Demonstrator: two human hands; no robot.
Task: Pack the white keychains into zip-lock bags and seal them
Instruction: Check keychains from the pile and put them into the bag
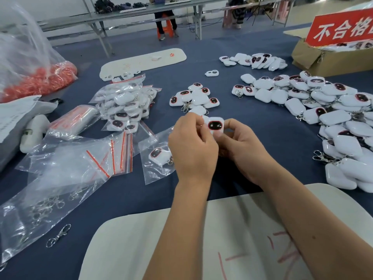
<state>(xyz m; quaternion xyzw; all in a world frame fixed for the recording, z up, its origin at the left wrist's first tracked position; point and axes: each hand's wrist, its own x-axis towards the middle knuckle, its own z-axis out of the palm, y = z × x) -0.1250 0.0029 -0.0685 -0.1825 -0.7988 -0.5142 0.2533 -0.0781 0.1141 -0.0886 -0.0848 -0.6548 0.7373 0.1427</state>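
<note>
We hold one white keychain [215, 126] up between both hands above the blue counter [252, 126], its dark oval face with the red rim turned toward us. Our left hand [193, 146] has its grip curled, the fingertips pinching the keychain's left edge; whether a bag is pinched there too we cannot tell. Our right hand [242, 146] has its grip curled as well, thumb and forefinger pinching the keychain's right side.

Just left of our left hand lies a clear zip-lock bag [155, 156] with one keychain inside, flat on the counter. Further left lies a loose heap of empty bags [109, 156] with red seal strips, and behind it a pile of filled bags [127, 104]. Near the front left, a big clear sack [36, 211] holds metal clips, and a single metal clip [58, 236] lies on the counter beside it.

Right behind our hands sits a small cluster of keychains [194, 98]. A much larger heap of keychains [323, 110] spreads along the right side, and a smaller heap [256, 60] lies further back. At the far right stands a cardboard box [314, 59] with a red sign [341, 29]. At the far left, a plastic sack of red rings [38, 77] rests on the counter.
</note>
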